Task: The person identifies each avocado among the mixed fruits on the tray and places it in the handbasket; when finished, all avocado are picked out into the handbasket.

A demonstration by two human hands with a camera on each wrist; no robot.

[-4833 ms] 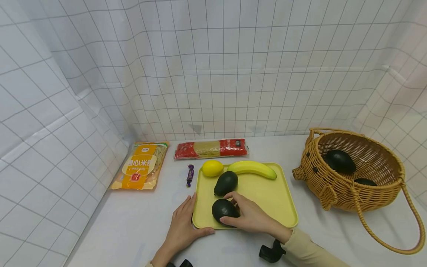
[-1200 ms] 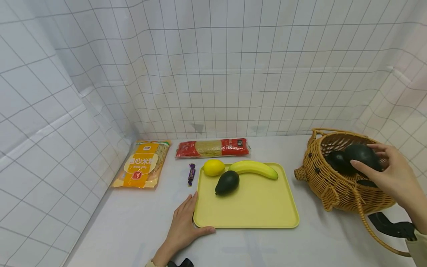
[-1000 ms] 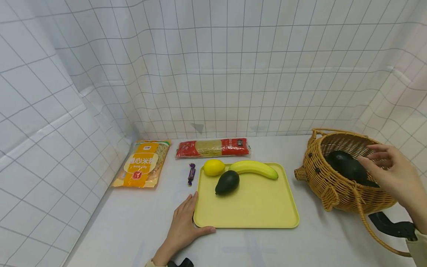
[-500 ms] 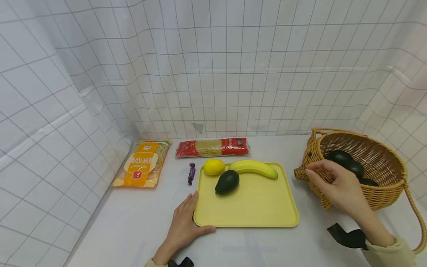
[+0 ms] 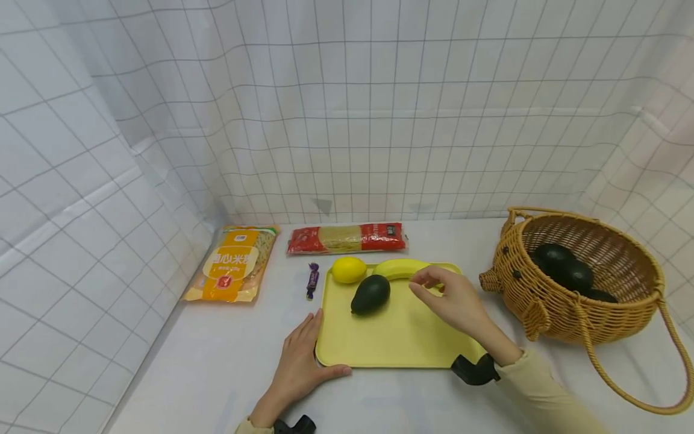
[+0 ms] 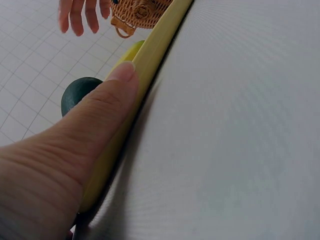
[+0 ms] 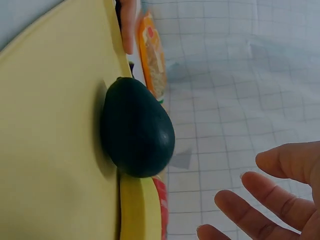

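My left hand [image 5: 303, 364] rests at the front left corner of a yellow tray [image 5: 401, 346], fingers along the left side and thumb on the front rim. On the tray lie a dark green avocado [image 5: 371, 294], a lemon [image 5: 349, 269] and a yellow-green banana [image 5: 397, 269]. My right hand [image 5: 455, 301] hovers over the tray's right part, empty, its fingers loosely bent. It overlaps the banana's right end in the head view. In the right wrist view, the fingertips stand apart from the avocado [image 7: 137, 130].
At the right stands a wicker pig basket [image 5: 607, 325] holding three dark avocados [image 5: 575, 276], its rope handle hanging over the front. Behind the tray lies a red noodle packet [image 5: 347, 239]. To the left are a purple wrapped candy [image 5: 312, 281] and an orange noodle bag [image 5: 232, 265].
My right hand has carried one avocado from the tray to the basket, let go of it there, and come back left over the tray. My left hand has stayed in place.
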